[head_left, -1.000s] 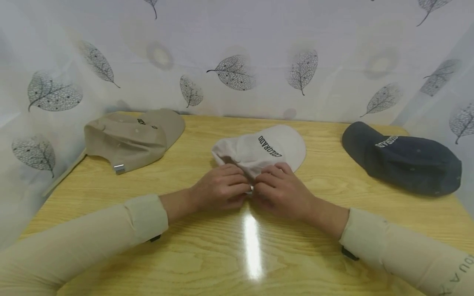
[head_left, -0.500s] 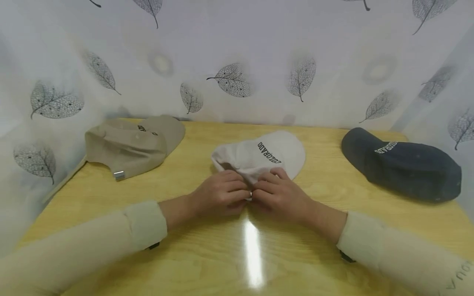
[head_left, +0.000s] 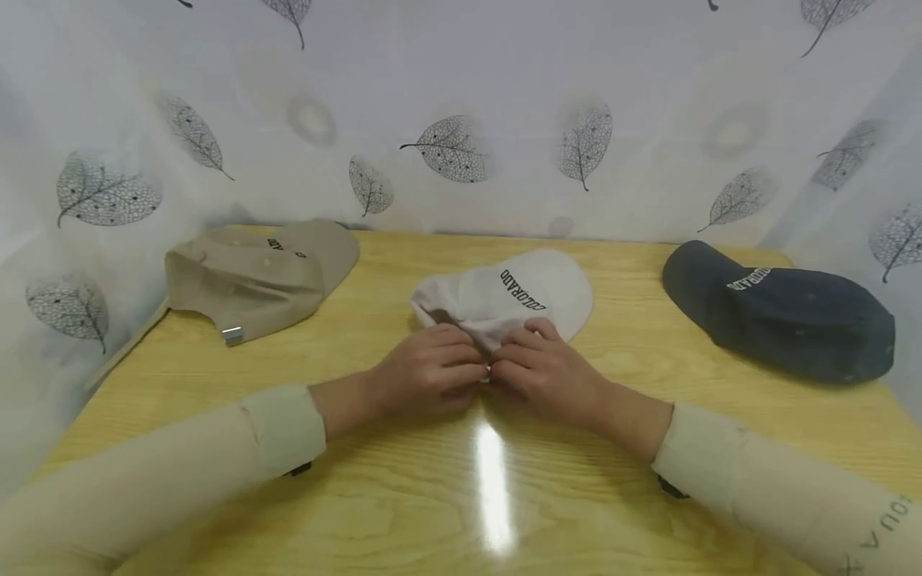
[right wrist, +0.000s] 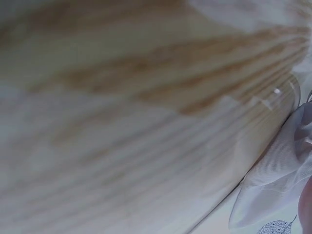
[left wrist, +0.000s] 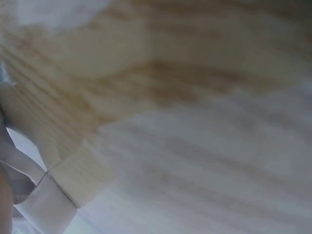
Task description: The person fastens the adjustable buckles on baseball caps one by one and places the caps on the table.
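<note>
A pale baseball cap (head_left: 515,280) lettered COLORADO lies in the middle of the table, its brim pointing to the far right. Both hands meet at its near rear edge. My left hand (head_left: 430,372) pinches the strap end from the left, and my right hand (head_left: 551,370) grips the same edge from the right. Between the fingertips a small bright spot shows; the fingers cover most of the strap. The left wrist view catches a pale strap (left wrist: 46,207) beside a fingertip at the left edge. In the right wrist view, cap cloth (right wrist: 273,175) hangs beside a finger.
On the left lies a tan cap (head_left: 252,276) with a metal buckle at its back strap. A dark navy cap (head_left: 799,320) rests at the right. Behind the wooden table (head_left: 374,496) hangs a leaf-patterned white curtain (head_left: 504,72).
The head view has shifted slightly up and down. Both hands stay at the pale cap's rear edge, with barely any finger movement visible.
</note>
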{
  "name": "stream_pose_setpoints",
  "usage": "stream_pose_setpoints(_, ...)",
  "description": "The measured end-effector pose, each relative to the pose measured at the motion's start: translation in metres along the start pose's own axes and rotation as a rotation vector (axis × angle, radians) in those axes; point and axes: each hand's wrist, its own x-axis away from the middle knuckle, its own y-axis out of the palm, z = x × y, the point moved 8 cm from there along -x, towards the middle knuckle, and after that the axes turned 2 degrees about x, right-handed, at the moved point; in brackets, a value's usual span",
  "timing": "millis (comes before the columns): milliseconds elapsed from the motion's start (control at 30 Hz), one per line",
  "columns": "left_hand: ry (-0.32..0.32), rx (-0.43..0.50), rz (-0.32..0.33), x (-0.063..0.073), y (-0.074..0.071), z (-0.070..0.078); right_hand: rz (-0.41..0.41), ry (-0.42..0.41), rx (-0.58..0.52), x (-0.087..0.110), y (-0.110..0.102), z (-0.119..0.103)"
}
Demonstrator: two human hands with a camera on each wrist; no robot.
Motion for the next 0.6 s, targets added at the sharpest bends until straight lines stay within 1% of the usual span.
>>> stream_pose_setpoints(100, 0.02, -0.009, -0.003, 0.0001, 0.0009, -0.0004, -0.024, 0.001, 0.019, -0.0007, 0.0001, 0.0003)
stream_pose_setpoints(233, 0.031, -0.021, -0.003, 0.0007, 0.001, -0.0004, -0.032, -0.005, 0.024, -0.0008, 0.0008, -0.0003)
stream_pose_setpoints(600, 0.018, -0.029, -0.013, -0.0007, 0.0004, -0.0002, -0.051, 0.0, 0.047, -0.001, 0.0009, -0.0012)
